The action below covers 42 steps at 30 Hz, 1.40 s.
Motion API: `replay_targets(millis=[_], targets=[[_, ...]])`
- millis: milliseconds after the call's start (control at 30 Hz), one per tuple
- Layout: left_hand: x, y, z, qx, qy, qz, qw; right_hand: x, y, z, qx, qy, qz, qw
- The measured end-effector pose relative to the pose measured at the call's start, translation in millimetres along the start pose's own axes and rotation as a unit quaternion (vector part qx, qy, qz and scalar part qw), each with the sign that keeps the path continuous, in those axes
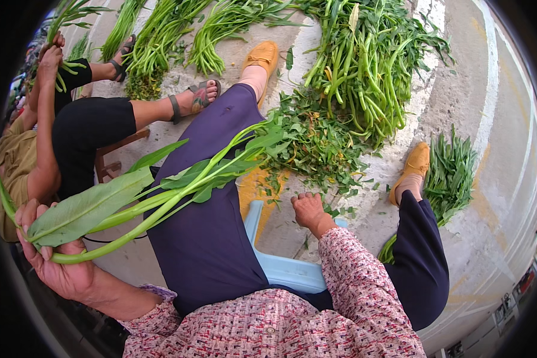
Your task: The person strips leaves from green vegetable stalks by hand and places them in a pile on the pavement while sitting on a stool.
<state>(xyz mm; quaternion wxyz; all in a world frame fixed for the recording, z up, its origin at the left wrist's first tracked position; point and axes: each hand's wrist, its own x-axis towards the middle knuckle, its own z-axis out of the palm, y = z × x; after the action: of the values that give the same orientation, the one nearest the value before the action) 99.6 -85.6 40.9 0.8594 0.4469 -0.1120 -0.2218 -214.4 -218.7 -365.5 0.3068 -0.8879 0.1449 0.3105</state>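
While outdoors on painted pvmt (501, 179), L hand (64, 277) round stalks (124, 239), R hand (310, 210) curled, contents unclear.

Pale grey concrete ground (507, 203): white painted stripe (493, 77) and yellow painted patch (253, 188); no letters or numbers readable on either;
Light-blue plastic stool (292, 273): no lettering readable;
Pink, red and dark patterned shirt (238, 325): no words readable;
Tan slip-on shoe (261, 56): no brand mark readable;
Blurred things at the right rim (522, 280): too small to read
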Motion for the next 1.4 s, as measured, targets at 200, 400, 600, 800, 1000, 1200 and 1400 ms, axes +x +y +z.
replay_targets(millis=[200, 400, 600, 800, 1000, 1200, 1400], targets=[[4, 1, -4, 0.032, -0.026, -0.004, 0.999, 32, 2, -46, 0.160, 0.281, 0.036, 0.946], [7, -1, 2, 0.032, -0.021, -0.006, 0.999, 74, 34, -100, 0.022, 0.330, 0.148, 0.932], [5, -3, 5, 0.008, -0.001, 0.017, 1.000, 60, 63, -115, 0.643, 0.265, 0.096, 0.712], [-6, -8, 16, -0.028, -0.019, 0.031, 0.999, 10, 55, -140, 0.718, 0.187, 0.084, 0.665], [-16, -5, 20, 0.009, -0.026, 0.056, 0.998, -15, 47, -157, 0.642, 0.258, 0.028, 0.721], [-27, -24, 37, 0.084, -0.048, 0.080, 0.992, -71, -3, -225, 0.633, 0.175, -0.053, 0.752], [-49, -41, 65, 0.224, -0.071, 0.091, 0.968, -141, -107, -320, 0.548, 0.194, -0.252, 0.774]])
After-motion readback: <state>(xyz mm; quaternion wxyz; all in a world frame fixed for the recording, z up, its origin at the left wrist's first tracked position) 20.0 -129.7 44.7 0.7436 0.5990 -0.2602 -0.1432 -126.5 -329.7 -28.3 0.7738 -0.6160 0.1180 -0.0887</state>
